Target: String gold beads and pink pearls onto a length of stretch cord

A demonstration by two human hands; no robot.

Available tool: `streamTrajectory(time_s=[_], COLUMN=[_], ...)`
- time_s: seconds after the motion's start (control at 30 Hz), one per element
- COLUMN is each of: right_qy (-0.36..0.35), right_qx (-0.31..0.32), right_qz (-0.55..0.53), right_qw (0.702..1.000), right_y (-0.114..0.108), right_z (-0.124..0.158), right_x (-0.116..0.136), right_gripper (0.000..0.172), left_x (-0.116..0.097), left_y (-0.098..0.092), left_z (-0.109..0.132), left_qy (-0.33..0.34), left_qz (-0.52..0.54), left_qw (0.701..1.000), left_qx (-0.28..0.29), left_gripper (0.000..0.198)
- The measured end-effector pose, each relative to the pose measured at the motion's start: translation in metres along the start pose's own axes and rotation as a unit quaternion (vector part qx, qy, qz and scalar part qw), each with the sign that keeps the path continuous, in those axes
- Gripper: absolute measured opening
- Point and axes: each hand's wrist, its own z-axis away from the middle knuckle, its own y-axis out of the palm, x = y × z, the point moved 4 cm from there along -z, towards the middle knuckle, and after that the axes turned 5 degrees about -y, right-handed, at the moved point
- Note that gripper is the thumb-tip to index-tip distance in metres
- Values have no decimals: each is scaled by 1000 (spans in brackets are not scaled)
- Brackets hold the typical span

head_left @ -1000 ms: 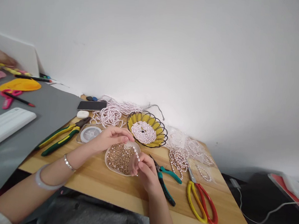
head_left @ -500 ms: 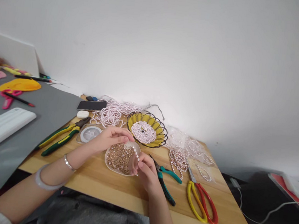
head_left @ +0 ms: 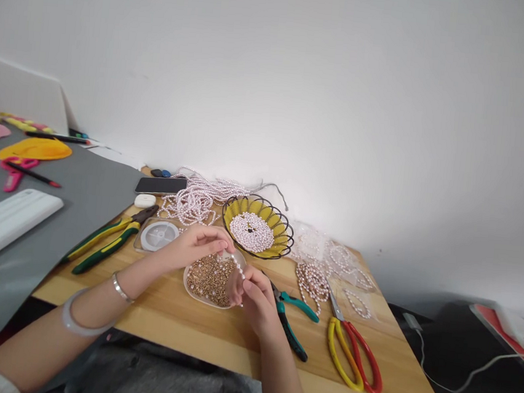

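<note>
A short string of pearl beads (head_left: 238,264) stretches between my two hands, above a clear box of gold and pearly beads (head_left: 209,280). My left hand (head_left: 202,244) pinches its upper end between thumb and fingers, over the back of the box. At the box's right edge, my right hand (head_left: 257,295) has its fingers closed on the lower end. Behind the hands is a black wire basket with a yellow lining (head_left: 280,238), holding pale pink beads (head_left: 252,232).
Green-yellow pliers (head_left: 114,238) and a spool (head_left: 159,236) lie left. Teal pliers (head_left: 295,308), red-yellow scissors (head_left: 353,353) and pink bead strands (head_left: 313,282) are right. A phone (head_left: 161,185) and piled strands (head_left: 191,205) lie behind.
My left hand has shifted slightly left and down, its fingers drawn a little off the beads' old spot. The bead string now slants more between the hands.
</note>
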Motion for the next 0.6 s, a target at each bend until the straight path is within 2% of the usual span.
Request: streamTrajectory(time_s=[0.2, 0.47, 0.6], right_qy=[10, 29, 33], right_qx=[-7, -22, -20], right_qz=[22, 75, 85], right_qw=[1000, 997, 996], right_y=[-1, -5, -3], right_z=[-1, -1, -1], right_x=[0, -4, -3], right_gripper=[31, 33, 35], left_x=[-1, -8, -7], left_y=[3, 5, 5], left_z=[1, 1, 2], left_qy=[-2, 18, 5], left_qz=[-51, -108, -108], left_qw=[999, 994, 994], left_qx=[-1, -1, -9], left_gripper=[23, 46, 44])
